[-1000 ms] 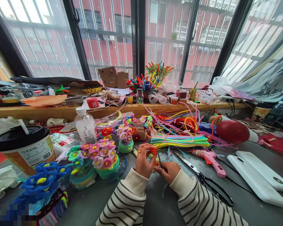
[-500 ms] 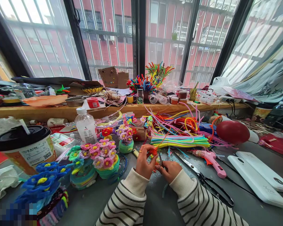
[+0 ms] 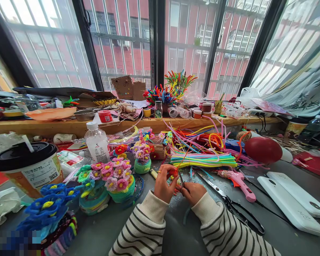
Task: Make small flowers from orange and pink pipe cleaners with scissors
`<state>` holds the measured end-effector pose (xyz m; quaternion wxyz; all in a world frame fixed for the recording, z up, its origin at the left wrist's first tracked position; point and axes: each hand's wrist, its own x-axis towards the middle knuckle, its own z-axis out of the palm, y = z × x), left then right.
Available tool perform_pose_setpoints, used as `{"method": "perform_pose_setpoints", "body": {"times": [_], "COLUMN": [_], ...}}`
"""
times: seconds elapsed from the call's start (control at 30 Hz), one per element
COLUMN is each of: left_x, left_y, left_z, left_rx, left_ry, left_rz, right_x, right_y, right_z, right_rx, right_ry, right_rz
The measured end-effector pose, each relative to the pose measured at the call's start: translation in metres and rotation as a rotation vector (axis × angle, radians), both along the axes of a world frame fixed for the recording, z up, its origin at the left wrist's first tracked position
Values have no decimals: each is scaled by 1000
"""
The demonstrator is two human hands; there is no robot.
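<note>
My left hand (image 3: pixel 163 183) pinches a small red-orange pipe-cleaner piece (image 3: pixel 173 172) between thumb and fingers, low at the middle of the grey table (image 3: pixel 138 220). My right hand (image 3: pixel 193 192) is closed on a thin dark tool (image 3: pixel 181 179) whose tip points up at that piece. Both wrists wear striped sleeves. Just beyond the hands lies a heap of coloured pipe cleaners (image 3: pixel 202 149). Pipe-cleaner flower pots (image 3: pixel 117 179) stand to the left of my left hand.
Black scissors (image 3: pixel 229 204) and a pink glue gun (image 3: pixel 238 179) lie right of my hands, with white flat cases (image 3: pixel 290 204) and a red ball (image 3: pixel 262 149) beyond. A plastic bottle (image 3: pixel 96 142), a lidded cup (image 3: pixel 29 169) and blue flowers (image 3: pixel 46 208) stand left. A cluttered wooden shelf (image 3: pixel 69 126) runs behind.
Both hands have stayed in place; the fingers shifted slightly around the red-orange piece, and the dark tool tilted a little more upright.
</note>
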<state>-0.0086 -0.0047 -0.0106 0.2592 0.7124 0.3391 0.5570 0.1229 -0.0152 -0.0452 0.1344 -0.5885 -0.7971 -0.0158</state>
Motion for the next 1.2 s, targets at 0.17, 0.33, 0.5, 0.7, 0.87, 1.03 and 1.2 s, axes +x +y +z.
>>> {"method": "perform_pose_setpoints", "body": {"times": [0.17,0.33,0.5,0.7,0.87,1.03,1.2], "left_x": [0,1,4,0,0,0,-1], "left_y": [0,-2,-3,-2,-1,2,1], "left_z": [-1,0,1,4,3,-1,-1], "left_rx": [-12,-66,-178,-282,-417,-370,-162], "left_ry": [8,-28,-141,-161,-270,-273,-187], "left_rz": [44,63,93,14,-94,-117,-73], "right_x": [2,0,0,0,2,2,-4], "right_y": [1,-1,-1,-1,2,3,-2], "right_z": [-1,3,3,0,-5,-5,1], "right_rx": [3,4,21,65,89,38,-84], "right_ry": [-4,18,66,70,85,191,438], "right_rz": [13,12,8,32,40,89,169]}}
